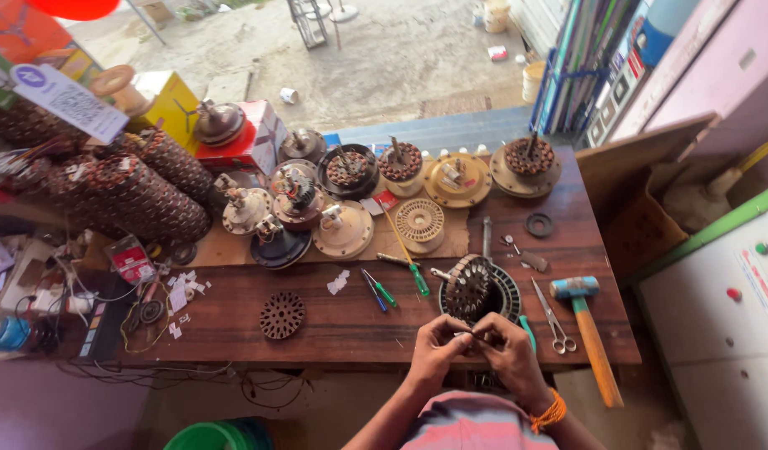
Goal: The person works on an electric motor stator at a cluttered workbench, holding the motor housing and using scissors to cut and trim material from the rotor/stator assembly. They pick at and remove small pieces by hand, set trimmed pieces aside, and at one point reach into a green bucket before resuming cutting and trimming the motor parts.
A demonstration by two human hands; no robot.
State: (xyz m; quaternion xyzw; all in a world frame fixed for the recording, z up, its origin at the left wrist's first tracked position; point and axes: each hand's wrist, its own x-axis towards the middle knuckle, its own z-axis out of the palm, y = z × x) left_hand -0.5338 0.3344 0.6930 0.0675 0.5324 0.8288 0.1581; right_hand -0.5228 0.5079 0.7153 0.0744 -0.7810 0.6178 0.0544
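From the head view, a small thin part (474,335) — too small to identify — is pinched between the fingers of the left hand (436,346) and right hand (507,350) at the counter's (334,321) front edge, just before the fan stator (470,289); scissors (553,317) and a hammer (588,329) are seen to the right.

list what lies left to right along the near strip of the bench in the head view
round slotted core → blue screwdriver → green screwdriver → left hand → right hand → scissors → hammer

Scissors (553,317) left of hammer (588,329) — on bench (342,321)
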